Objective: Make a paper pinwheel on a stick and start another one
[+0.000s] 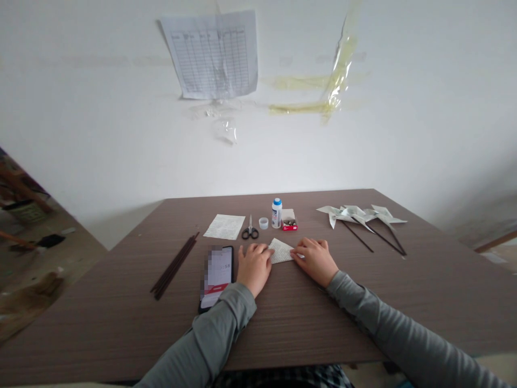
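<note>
A printed sheet of paper folded into a triangle (280,252) lies on the table between my hands, its peak pointing away from me. My left hand (255,265) has its thumb and fingers closed at the paper's left corner. At the right corner, my right hand (315,261) pinches the paper with its fingertips. Just beyond the triangle are black-handled scissors (250,231), a roll of clear tape (264,222), a white bottle with a blue cap (277,214) and a small red box of metal pins (290,224).
A phone (217,277) lies beside my left forearm. Several dark sticks (175,267) rest farther left on the brown table (121,328). A printed paper square (225,226) lies behind the phone. Paper pinwheels (350,214) on sticks lie at the right, near the white wall (141,145).
</note>
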`<state>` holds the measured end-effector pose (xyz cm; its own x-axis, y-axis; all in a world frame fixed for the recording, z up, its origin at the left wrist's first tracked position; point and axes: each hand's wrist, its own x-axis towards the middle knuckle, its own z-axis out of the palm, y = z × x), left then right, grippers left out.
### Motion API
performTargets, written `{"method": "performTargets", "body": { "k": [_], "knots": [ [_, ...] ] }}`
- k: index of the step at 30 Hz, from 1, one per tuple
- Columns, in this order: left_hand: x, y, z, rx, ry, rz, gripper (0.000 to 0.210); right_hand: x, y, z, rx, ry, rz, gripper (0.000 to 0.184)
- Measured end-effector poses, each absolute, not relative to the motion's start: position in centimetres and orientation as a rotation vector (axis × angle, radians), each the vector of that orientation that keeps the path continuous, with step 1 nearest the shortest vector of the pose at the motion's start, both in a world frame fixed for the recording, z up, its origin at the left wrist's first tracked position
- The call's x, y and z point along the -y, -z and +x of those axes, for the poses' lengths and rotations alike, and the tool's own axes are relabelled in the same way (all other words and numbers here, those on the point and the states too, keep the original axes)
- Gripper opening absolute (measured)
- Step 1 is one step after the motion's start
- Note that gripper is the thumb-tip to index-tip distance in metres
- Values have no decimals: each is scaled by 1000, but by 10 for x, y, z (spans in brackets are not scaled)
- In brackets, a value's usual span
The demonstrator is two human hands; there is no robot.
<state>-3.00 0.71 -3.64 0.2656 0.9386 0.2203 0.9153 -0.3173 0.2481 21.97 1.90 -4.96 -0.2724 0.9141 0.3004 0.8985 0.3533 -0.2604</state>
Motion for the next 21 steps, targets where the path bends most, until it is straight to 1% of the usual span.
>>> {"method": "performTargets", "body": {
  "k": [2,5,12,16,21],
  "knots": [
    [-7,35,-28,-1778,-502,2429,45,-18,49,218,2230,-46,-1586,28],
    [-7,35,-26,-1779,-527,2440,38,-16,46,214,2218,-44,-1621,25],
    [-8,35,-22,-1774,-577,2425,22,-12,37,203,2172,-39,-1703,9],
    [-7,30,-19,-1800,-529,2370,17,-12,38,198,2147,-27,-1721,13],
    [-7,27,-19,-1817,-505,2349,15,-16,45,198,2139,-8,-1755,19]
  ]
}}
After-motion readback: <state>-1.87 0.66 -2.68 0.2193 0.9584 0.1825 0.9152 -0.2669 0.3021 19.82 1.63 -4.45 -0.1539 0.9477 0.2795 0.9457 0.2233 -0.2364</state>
